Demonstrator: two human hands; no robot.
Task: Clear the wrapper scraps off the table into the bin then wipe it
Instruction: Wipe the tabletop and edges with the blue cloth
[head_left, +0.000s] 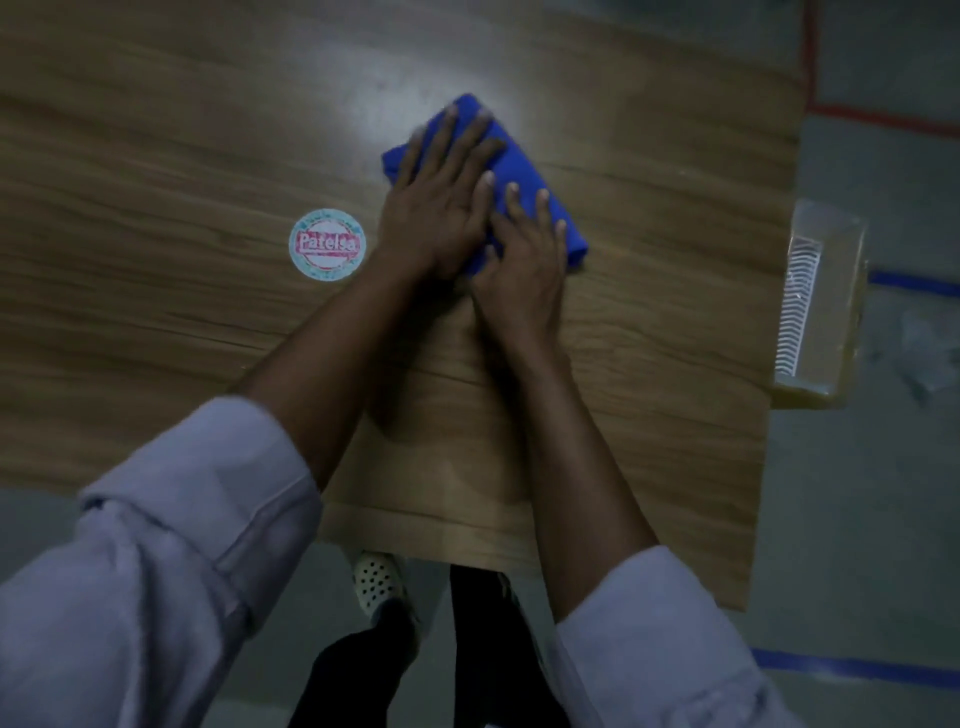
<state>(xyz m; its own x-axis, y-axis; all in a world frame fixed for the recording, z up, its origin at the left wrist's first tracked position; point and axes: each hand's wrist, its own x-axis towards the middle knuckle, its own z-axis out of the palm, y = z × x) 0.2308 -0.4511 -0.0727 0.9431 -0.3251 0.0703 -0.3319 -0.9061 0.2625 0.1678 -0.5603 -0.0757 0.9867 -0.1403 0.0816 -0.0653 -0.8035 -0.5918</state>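
Our left hand (436, 208) and right hand (519, 265) lie flat, side by side and touching. Their straight fingers press on the blue cloth (519, 150) in the upper middle of the surface (156, 130). A round sticker (327, 244) sits just left of them. The bin (826, 291) is at the right edge.

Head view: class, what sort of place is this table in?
Likely a workshop or test space: the grey floor carries red tape and blue tape lines, and a bin sits beside the table.
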